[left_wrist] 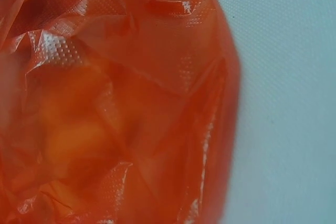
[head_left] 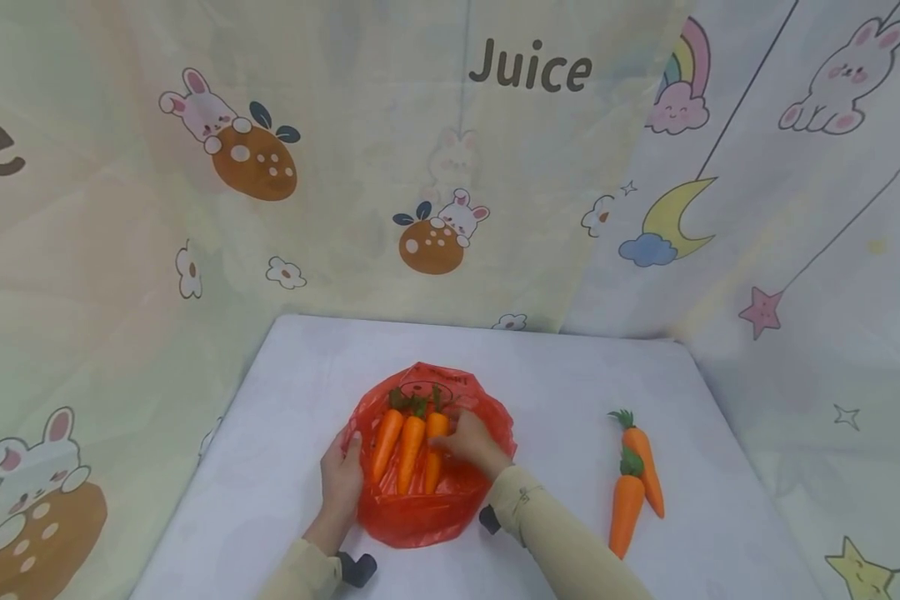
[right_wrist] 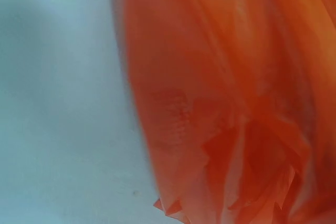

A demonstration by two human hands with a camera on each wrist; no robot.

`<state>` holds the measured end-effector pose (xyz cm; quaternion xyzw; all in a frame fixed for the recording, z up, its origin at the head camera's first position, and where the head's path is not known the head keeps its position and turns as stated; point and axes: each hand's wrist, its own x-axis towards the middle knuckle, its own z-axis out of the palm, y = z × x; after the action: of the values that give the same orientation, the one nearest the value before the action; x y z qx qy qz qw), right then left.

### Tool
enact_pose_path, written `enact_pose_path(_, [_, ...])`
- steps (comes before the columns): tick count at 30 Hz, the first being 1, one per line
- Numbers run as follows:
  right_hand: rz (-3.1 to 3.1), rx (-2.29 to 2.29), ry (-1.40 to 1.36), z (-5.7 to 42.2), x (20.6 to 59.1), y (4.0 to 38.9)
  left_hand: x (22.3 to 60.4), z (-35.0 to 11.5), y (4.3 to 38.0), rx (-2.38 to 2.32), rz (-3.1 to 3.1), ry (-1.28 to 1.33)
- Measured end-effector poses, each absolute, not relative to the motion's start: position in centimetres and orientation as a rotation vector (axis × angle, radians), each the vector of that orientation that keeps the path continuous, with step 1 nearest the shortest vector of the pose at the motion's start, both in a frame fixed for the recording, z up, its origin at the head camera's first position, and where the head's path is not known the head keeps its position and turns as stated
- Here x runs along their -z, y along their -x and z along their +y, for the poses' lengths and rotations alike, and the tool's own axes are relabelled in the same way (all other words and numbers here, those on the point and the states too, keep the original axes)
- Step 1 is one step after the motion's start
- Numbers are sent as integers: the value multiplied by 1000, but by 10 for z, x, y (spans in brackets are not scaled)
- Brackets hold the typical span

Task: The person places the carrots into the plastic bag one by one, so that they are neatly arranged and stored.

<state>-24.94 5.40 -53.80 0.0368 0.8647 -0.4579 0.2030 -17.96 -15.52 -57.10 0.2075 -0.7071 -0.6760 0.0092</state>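
A red plastic bag [head_left: 412, 521] lies with its mouth spread wide on the white table. Inside it three orange carrots [head_left: 410, 454] with green tops lie side by side. At the bag's left rim my left hand [head_left: 342, 475] pinches the plastic, its thumb over the edge. My right hand [head_left: 474, 440] reaches in over the right rim and grips the rightmost carrot [head_left: 432, 475] by its upper part. Wrinkled red plastic [left_wrist: 163, 114] fills most of the left wrist view, with a blurred orange shape behind it. The right wrist view shows the bag's side [right_wrist: 173, 108]; neither wrist view shows fingers.
To the right on the white table [head_left: 562, 400], two more carrots lie, the nearer one [head_left: 626, 510] partly over the other [head_left: 648, 471]. A printed cloth [head_left: 345, 125] with rabbits and stars hangs behind and beside the table. Black wrist mounts [head_left: 358, 570] sit below both hands.
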Motion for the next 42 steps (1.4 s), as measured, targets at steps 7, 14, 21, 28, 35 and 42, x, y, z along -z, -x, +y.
enact_pose_path(7, [2370,1331,-66,52,536,246,571,-155,180,2110,-2205,-639])
enact_pose_path(14, [2396,1299,-71,47,540,244,571,-155,179,2136,-2189,-652])
enact_pose_path(21, [2368,1311,-59,43,536,241,572,-154,179,2129,-2199,-622])
enact_pose_path(28, [2413,1250,56,48,532,238,572,-156,180,2120,-2191,-607])
enact_pose_path(35, [2603,1094,191,61,512,226,572,-156,180,2098,-2203,-627])
enact_pose_path(42, [2939,745,277,78,493,212,573,-156,180,2079,-2224,-601])
